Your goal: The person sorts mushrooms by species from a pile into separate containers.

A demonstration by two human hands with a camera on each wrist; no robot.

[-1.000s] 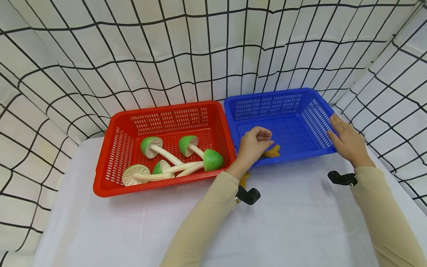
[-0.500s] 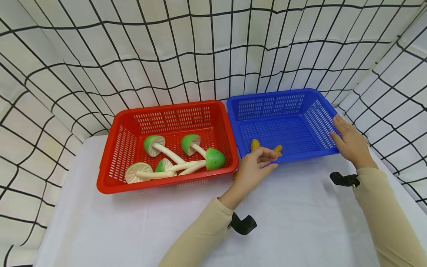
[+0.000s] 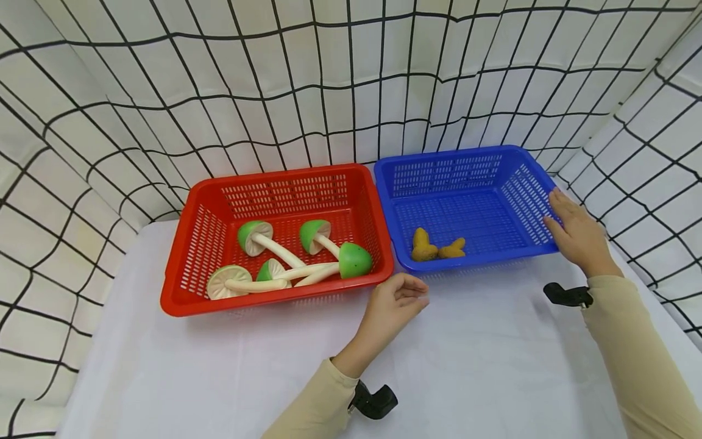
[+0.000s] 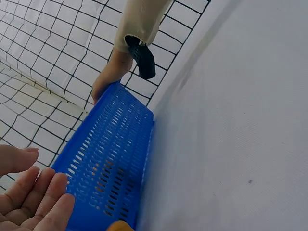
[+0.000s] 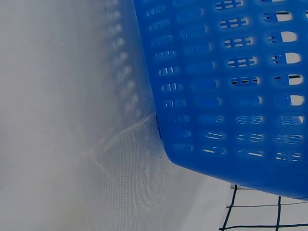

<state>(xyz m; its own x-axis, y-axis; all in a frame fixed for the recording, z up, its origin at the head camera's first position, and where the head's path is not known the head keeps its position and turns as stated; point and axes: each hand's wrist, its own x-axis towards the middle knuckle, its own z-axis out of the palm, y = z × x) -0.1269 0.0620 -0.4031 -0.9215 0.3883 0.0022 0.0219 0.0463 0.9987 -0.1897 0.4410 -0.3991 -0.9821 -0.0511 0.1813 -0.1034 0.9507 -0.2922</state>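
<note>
My left hand hovers over the white cloth just in front of the blue basket, its fingers loosely bent and holding nothing. In the left wrist view those fingers show beside the basket's front wall. At that view's bottom edge, a small yellow thing peeks in. Two knobbly yellow-brown pieces lie in the basket's near left corner. On the basket's right rim rests my right hand, its thumb toward the inside. The right wrist view shows only the basket's perforated wall and the cloth.
To the left, touching or nearly touching the blue basket, stands a red basket with several green-capped, white-stemmed mushrooms. Black netting over white sheeting rises behind and at both sides. White cloth covers the table.
My left hand has drawn back from inside the blue basket, toward me and leftward, uncovering the two yellow-brown pieces. The right hand has stayed on the rim.
</note>
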